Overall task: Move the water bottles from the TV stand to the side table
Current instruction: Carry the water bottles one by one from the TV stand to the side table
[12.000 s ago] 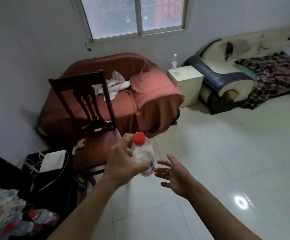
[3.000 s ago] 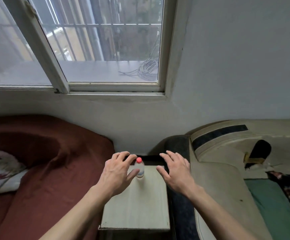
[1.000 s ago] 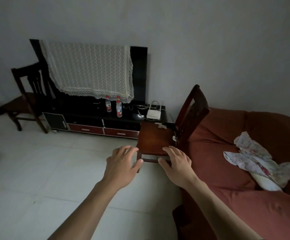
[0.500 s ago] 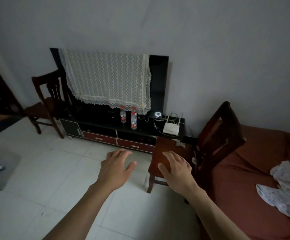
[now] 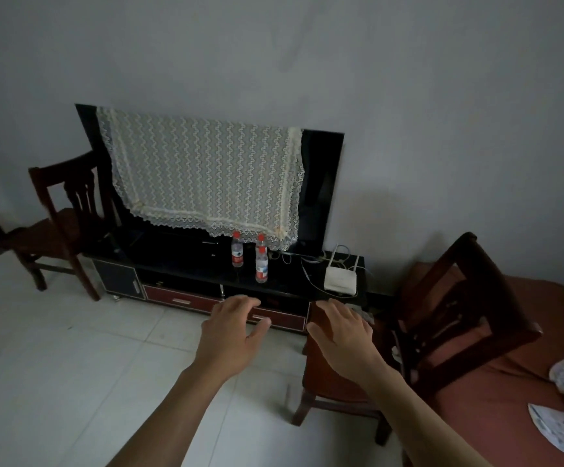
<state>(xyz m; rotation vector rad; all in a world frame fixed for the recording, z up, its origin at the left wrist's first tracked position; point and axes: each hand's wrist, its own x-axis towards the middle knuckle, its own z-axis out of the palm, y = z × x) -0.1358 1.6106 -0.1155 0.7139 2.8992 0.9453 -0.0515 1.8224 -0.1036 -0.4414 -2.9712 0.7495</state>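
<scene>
Two or three clear water bottles with red caps stand upright on the black TV stand (image 5: 179, 264): one bottle (image 5: 236, 253) on the left, a nearer bottle (image 5: 261, 268) to its right, and another red cap (image 5: 260, 238) just behind that. My left hand (image 5: 231, 332) and my right hand (image 5: 341, 335) hover palm-down, empty, fingers spread, in front of and below the stand, well short of the bottles. The side table is out of view.
A TV draped with a lace cloth (image 5: 203, 176) stands on the stand beside a white router (image 5: 340, 280) with cables. A dark wooden chair (image 5: 442, 315) stands right of my hands, against a red-covered sofa (image 5: 516, 392). Another chair (image 5: 61, 224) stands at left. White floor tiles (image 5: 71, 365) lie ahead.
The view has closed in on the TV stand; the bottles and TV appear larger and nearer. Both hands stay empty and spread in front of me.
</scene>
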